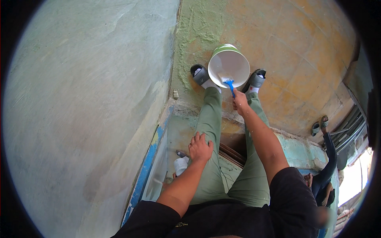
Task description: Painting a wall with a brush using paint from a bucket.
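Observation:
My right hand [240,101] is wrapped round the blue handle of a paintbrush [229,83]. The brush's pale head reaches into a white bucket [228,61] with a green outer side, near its lower inner wall. The bucket is on the floor between my feet, its mouth turned toward me; whatever coats its bottom I cannot make out. My left hand [200,147] lies on my left trouser leg around the knee, fingers spread, with nothing in it.
A large grey-green plastered wall [91,99] rises at the left, with a blue-painted edge strip [147,168] low down. The worn orange floor [293,59] bears green smears by the wall. At the right are another person's leg [328,156] and metal pipes [353,133]. A white container [181,166] stands lower left.

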A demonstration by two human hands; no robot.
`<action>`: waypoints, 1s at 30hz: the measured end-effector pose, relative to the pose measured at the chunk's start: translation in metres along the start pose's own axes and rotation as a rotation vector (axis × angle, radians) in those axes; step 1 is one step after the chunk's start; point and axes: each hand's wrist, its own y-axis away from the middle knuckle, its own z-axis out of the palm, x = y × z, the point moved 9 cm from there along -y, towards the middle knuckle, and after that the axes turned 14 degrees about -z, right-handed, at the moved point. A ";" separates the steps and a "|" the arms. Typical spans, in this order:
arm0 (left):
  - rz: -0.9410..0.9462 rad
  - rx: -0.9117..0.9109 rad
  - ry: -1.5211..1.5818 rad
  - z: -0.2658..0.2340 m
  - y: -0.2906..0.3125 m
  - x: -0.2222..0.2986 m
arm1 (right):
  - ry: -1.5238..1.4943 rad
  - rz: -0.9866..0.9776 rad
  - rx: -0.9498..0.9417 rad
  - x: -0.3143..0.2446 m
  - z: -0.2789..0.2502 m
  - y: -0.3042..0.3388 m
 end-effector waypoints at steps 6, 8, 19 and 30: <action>0.007 -0.014 0.013 0.002 -0.001 0.003 | 0.107 -0.060 0.005 0.000 -0.005 -0.008; 0.003 -0.016 0.015 0.002 -0.002 -0.001 | 0.108 -0.035 -0.006 0.001 -0.001 -0.004; -0.004 -0.028 0.032 0.004 0.000 -0.002 | 0.118 -0.068 0.020 -0.002 -0.002 -0.006; -0.019 -0.019 0.037 0.005 0.000 -0.011 | 0.191 -0.126 0.005 0.005 0.001 -0.016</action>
